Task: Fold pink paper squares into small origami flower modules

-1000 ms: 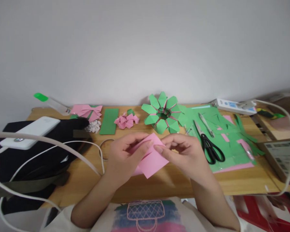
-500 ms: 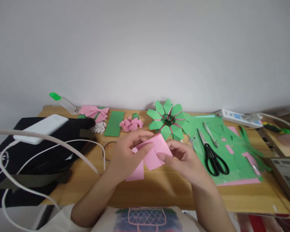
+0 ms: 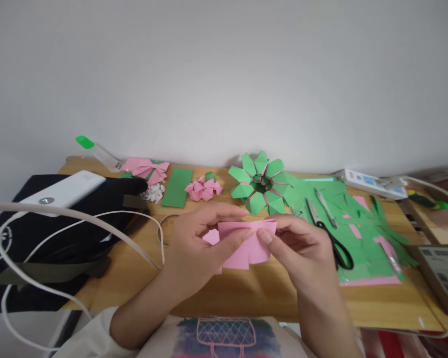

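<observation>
Between my two hands is a folded piece of pink paper (image 3: 242,254), with a slit open at its lower edge. My left hand (image 3: 194,248) pinches its left half, thumb across the front and fingers behind. On the right half, my right hand (image 3: 302,248) presses its thumb near the middle, its fingers curled behind. Another pink sheet (image 3: 211,237) lies on the table, mostly covered by my left hand. Beyond my hands stands a green paper flower ring (image 3: 261,205) with pink edges. Folded pink pieces (image 3: 203,190) and a green paper rectangle (image 3: 176,188) lie left of it.
Black-handled scissors (image 3: 343,253) and a craft knife (image 3: 325,208) lie on green paper (image 3: 373,263) at the right, among scraps. A power strip (image 3: 373,184) is behind. At left, a white power bank (image 3: 65,191) rests on a black bag (image 3: 33,238); a white cable (image 3: 108,229) crosses the foreground.
The pink paper has been turned from a tilt to nearly level, its slit now facing me. My right hand has shifted slightly right, its thumb now higher on the paper.
</observation>
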Available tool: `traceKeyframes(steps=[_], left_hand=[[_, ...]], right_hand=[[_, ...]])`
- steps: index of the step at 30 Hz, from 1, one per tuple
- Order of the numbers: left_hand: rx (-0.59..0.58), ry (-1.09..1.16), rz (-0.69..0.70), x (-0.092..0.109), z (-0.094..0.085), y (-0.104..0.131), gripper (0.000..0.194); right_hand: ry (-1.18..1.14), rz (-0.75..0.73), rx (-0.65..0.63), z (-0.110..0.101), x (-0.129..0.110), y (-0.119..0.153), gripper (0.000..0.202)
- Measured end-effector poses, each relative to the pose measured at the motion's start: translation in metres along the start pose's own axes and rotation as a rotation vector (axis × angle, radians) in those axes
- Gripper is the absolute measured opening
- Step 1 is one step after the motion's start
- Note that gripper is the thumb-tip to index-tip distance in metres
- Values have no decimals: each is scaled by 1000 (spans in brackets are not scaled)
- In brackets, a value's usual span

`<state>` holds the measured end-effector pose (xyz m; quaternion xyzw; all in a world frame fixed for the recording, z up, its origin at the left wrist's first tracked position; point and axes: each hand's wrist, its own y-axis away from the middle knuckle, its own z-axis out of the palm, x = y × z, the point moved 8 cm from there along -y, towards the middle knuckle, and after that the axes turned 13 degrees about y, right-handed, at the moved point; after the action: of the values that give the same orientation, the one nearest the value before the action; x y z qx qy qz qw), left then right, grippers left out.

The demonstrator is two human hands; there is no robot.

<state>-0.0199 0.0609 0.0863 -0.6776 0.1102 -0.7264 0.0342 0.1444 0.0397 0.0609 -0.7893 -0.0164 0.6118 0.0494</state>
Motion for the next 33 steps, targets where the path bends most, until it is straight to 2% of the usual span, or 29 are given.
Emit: traceKeyframes(steps=[9, 16, 24, 33], left_hand=[[21, -70, 34, 10, 0, 1, 12], [-8, -82, 75, 15, 3, 0, 16], [-12, -61, 90, 10, 3, 1, 19], [-38, 0, 25, -2, 5, -7, 15]], right_hand=[[-16, 31, 18, -1, -4, 2, 6], [8, -32, 35, -2, -7, 2, 7], [27, -48, 59, -3, -6, 3, 10], [-44, -6, 57, -2, 2, -5, 6]])
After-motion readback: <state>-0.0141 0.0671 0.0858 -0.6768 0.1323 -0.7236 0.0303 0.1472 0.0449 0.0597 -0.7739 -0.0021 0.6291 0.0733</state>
